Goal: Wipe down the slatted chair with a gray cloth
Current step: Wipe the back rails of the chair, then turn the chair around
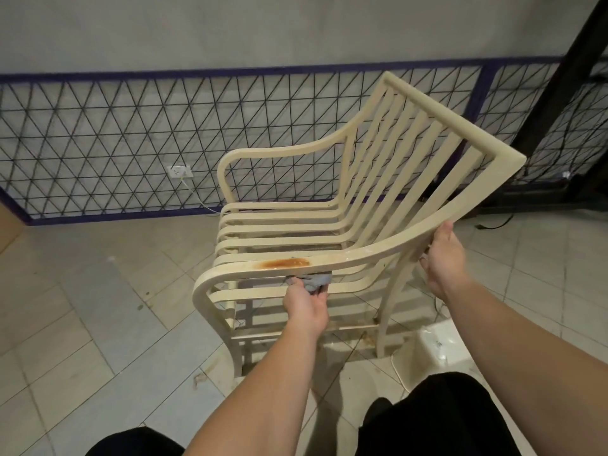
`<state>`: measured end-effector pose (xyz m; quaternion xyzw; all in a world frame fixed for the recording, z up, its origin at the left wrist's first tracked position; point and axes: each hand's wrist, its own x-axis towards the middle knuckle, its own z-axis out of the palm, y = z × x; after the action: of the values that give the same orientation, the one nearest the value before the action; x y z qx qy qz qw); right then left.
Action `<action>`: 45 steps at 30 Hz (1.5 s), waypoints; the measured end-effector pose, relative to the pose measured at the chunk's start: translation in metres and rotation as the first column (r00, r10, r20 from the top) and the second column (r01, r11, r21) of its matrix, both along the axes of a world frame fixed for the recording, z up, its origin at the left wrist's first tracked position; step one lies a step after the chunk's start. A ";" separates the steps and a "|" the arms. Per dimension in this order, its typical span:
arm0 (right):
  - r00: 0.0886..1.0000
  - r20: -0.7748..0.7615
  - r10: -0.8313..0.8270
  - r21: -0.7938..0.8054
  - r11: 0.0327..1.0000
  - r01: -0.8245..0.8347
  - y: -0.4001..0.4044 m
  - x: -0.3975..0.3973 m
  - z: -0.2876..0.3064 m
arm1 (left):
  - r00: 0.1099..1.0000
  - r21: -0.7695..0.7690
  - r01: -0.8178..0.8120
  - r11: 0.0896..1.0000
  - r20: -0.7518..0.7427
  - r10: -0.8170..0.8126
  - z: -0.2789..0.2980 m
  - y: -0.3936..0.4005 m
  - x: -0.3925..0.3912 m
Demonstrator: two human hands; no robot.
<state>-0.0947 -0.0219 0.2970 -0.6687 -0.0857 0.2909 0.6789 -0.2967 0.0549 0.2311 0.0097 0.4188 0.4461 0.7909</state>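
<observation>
The chair (345, 205) stands on the tiled floor (98, 324). The left hand (306, 306), arm outstretched, clutches the cloth (315, 280) under the near armrest (296, 263). The right hand (442, 261) grasps the back's near upright.

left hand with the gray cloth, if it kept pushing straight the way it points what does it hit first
Most likely the underside of the near armrest: the left hand points up and away, its gray cloth already right under that rail, below the rust-colored stain. Depth is unclear; contact may already exist.
</observation>
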 end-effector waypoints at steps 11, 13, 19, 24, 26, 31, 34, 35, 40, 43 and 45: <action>0.577 0.506 0.641 -0.356 0.765 -0.537 -0.045 -0.135 -0.069 | 0.807 0.138 0.548 0.825 -0.346 -0.478 0.009 -0.036 -0.042; 0.641 0.398 0.656 -0.349 0.755 -0.556 -0.041 -0.142 -0.069 | 0.778 0.151 0.599 0.787 -0.342 -0.527 0.013 -0.042 -0.051; 0.693 0.255 0.675 -0.259 0.738 -0.623 -0.038 -0.137 -0.056 | 0.629 0.258 0.762 0.593 -0.511 -0.586 0.007 -0.046 -0.084; 0.677 0.194 0.710 -0.182 0.704 -0.686 -0.038 -0.133 -0.044 | 0.549 0.308 0.818 0.485 -0.670 -0.500 0.016 -0.042 -0.097; 0.738 0.194 0.646 -0.098 0.761 -0.641 -0.040 -0.130 -0.039 | 0.549 0.348 0.817 0.460 -0.715 -0.433 0.022 -0.038 -0.097; 0.763 -0.203 0.614 0.292 0.781 -0.551 -0.046 -0.128 -0.034 | 0.772 0.481 0.631 0.609 -0.466 -0.432 0.036 -0.036 -0.086; 0.692 -0.264 0.672 0.379 0.732 -0.566 -0.049 -0.134 -0.027 | 0.740 0.474 0.670 0.571 -0.483 -0.468 0.044 -0.039 -0.077; 0.708 -0.254 0.659 0.364 0.744 -0.561 -0.048 -0.134 -0.024 | 0.698 0.464 0.712 0.527 -0.549 -0.459 0.046 -0.039 -0.075; 0.862 0.003 0.507 0.124 0.855 -0.504 -0.039 -0.118 -0.003 | 0.497 0.413 0.845 0.340 -0.841 -0.212 0.057 -0.033 -0.066; 0.810 0.343 0.475 -0.093 0.876 -0.474 -0.039 -0.093 0.034 | 0.428 0.424 0.871 0.249 -0.903 0.044 0.070 -0.022 -0.059; 0.659 0.601 0.452 -0.238 0.889 -0.392 -0.038 -0.068 0.065 | 0.376 0.408 0.900 0.155 -0.905 0.198 0.077 -0.012 -0.054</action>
<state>-0.1628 -0.0600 0.3618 -0.7175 -0.4522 0.1975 0.4917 -0.3510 0.0434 0.3083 0.7990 0.3625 0.2691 0.3973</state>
